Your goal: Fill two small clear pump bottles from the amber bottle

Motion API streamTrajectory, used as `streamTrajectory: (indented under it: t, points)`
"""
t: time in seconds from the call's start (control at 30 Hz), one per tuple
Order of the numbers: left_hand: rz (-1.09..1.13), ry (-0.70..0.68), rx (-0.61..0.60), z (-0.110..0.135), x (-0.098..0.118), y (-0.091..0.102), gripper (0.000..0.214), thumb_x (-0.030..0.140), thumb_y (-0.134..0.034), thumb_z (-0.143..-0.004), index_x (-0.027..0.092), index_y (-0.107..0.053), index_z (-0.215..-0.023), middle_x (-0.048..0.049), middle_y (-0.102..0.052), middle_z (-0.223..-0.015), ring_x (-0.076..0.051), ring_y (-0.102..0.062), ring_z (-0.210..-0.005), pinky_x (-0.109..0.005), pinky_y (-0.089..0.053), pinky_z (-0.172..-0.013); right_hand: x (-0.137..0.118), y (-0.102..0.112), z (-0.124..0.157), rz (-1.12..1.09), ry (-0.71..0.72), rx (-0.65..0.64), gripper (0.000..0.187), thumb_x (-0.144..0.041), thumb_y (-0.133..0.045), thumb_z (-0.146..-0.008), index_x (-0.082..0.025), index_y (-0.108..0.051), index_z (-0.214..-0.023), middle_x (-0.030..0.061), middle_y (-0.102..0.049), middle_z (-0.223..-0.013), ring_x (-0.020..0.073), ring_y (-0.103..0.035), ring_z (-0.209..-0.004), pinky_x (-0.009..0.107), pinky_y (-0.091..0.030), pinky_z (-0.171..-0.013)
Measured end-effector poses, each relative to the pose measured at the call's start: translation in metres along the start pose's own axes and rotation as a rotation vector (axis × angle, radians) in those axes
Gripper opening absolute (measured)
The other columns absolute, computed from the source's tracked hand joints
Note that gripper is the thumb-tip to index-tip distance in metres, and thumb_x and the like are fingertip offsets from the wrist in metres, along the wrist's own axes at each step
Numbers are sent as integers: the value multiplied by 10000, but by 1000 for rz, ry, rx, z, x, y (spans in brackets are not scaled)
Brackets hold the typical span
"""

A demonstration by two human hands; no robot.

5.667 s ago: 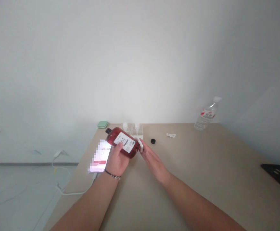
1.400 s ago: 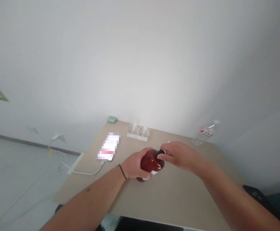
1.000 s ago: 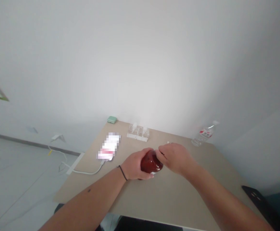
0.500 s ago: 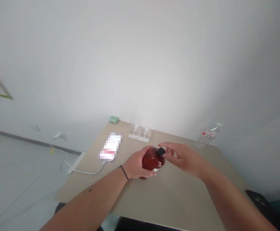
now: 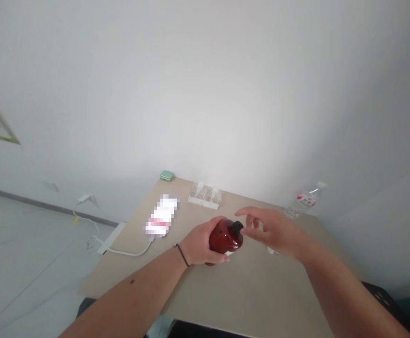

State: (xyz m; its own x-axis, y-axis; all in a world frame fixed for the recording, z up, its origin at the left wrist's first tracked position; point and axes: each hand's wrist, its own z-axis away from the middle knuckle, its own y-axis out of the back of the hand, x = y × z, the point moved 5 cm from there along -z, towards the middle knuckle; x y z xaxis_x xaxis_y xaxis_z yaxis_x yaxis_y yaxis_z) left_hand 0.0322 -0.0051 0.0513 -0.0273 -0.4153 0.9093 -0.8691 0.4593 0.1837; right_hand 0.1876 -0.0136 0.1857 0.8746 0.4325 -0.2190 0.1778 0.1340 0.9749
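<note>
Left hand: the left hand curls around the lower body of a dark red bottle, fingers and thumb closed on it.
Right hand: the right hand is open, fingers loosely spread, just beside the black cap and apparently not touching it.
Bottle: it is held above the tabletop, leaning with the cap toward 2 o'clock. Whether the cap is tight, I cannot tell.
Risk: with one hand bearing the smooth bottle, a loosened grip could drop it. A loose cap could then let the dark contents spill.
Nearby: a small white scrap lies under the right hand.
Further: a pixelated phone with a white cable sits at 10 o'clock, a clear stand at 12, a green case at 11, and a water bottle at 2.
</note>
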Motion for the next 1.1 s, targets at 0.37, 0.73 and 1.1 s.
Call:
streamTrajectory:
  t: [0.37,0.73,1.1]
  points:
    - [70,-8,-29,-2,-5,-2,908,335,-887,-574,262,-493,-1389,-66,-675,-1245,-290,-649,-1090,-446,-489,-1017,-9,-6,-5,547,33,73,565,-529,-247,-1034,-217,-686,-865,74,-723,-765,219,-623,-683,325,-288,-598]
    - [-70,-46,68,0,1,-9,863,303,-856,-581,251,-499,-1366,-72,-674,-1253,-292,-655,-1103,-428,-505,-1005,-12,-34,-20,593,184,44,521,-467,-330,-1004,-208,-699,-744,86,-719,-690,197,-601,-607,343,-162,-565]
    - [-194,-58,249,-4,-3,1,770,307,-835,-637,247,-491,-1324,-88,-645,-1266,-303,-630,-1139,-456,-482,-1041,7,-49,-23,166,-42,385,410,-464,-400,-975,-220,-588,-704,61,-645,-679,202,-576,-649,317,-298,-585]
